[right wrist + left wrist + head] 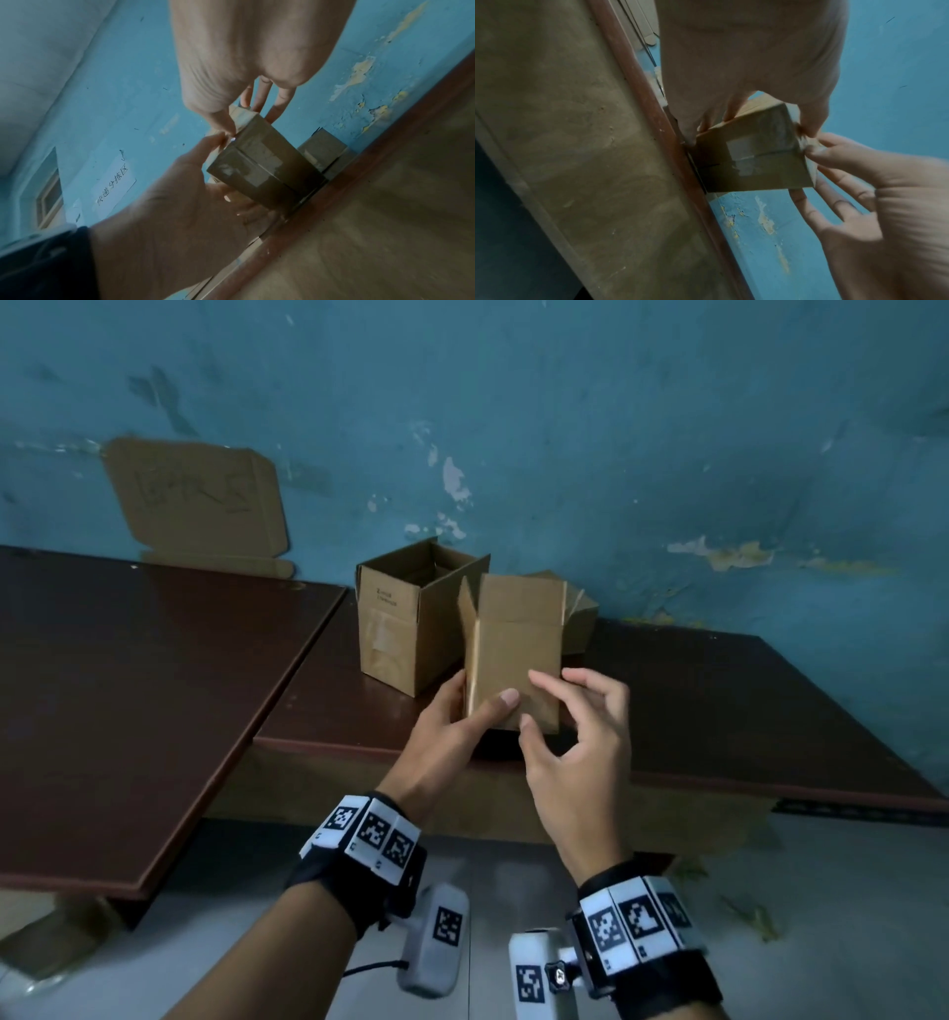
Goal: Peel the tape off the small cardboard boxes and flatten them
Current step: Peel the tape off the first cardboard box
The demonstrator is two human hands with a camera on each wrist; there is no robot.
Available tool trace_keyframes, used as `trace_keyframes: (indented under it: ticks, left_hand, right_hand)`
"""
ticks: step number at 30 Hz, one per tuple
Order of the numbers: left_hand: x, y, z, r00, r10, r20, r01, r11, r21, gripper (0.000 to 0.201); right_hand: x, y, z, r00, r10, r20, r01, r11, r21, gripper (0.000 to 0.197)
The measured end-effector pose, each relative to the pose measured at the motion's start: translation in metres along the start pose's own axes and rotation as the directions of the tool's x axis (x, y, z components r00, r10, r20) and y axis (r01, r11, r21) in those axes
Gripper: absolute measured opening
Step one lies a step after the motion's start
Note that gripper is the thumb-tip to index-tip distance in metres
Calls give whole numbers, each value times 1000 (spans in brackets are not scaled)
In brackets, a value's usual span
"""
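My left hand (482, 695) holds a small cardboard box (513, 634) upright over the table's front edge, thumb on the near face and fingers round its left side. The top flaps stand open. Clear tape (741, 160) runs across the closed bottom seam, also seen as tape (259, 162) in the right wrist view. My right hand (531, 702) is at the box's lower right: its thumb presses the bottom edge where the tape wraps over, and the forefinger lies on the near face. The other fingers curl loosely beside the box.
A second open box (411, 618) stands on the dark brown table (719, 711) just behind, with a third box (580, 618) partly hidden at the wall. Flat cardboard (200, 500) leans on the blue wall above a lower table (128, 685) at left.
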State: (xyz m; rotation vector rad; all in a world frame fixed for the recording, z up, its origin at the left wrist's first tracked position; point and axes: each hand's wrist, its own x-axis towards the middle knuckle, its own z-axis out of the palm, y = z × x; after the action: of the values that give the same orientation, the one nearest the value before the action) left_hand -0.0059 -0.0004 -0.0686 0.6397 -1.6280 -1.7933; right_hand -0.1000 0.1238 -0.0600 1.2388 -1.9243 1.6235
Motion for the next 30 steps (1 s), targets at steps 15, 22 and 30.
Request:
trace_keyframes:
  ticks: [15, 22, 30]
  left_hand:
    - [-6, 13, 9, 996, 28, -89, -43, 984, -174, 31]
    - [-5, 9, 9, 997, 35, -67, -47, 983, -179, 35]
    - [-4, 6, 10, 997, 47, -56, -57, 980, -192, 37]
  right_hand:
    - [1, 8, 1, 1000, 1, 12, -1, 999, -53, 39]
    - [0, 6, 2, 1000, 16, -8, -16, 999, -45, 34]
    - [1, 9, 1, 999, 12, -36, -14, 998, -55, 31]
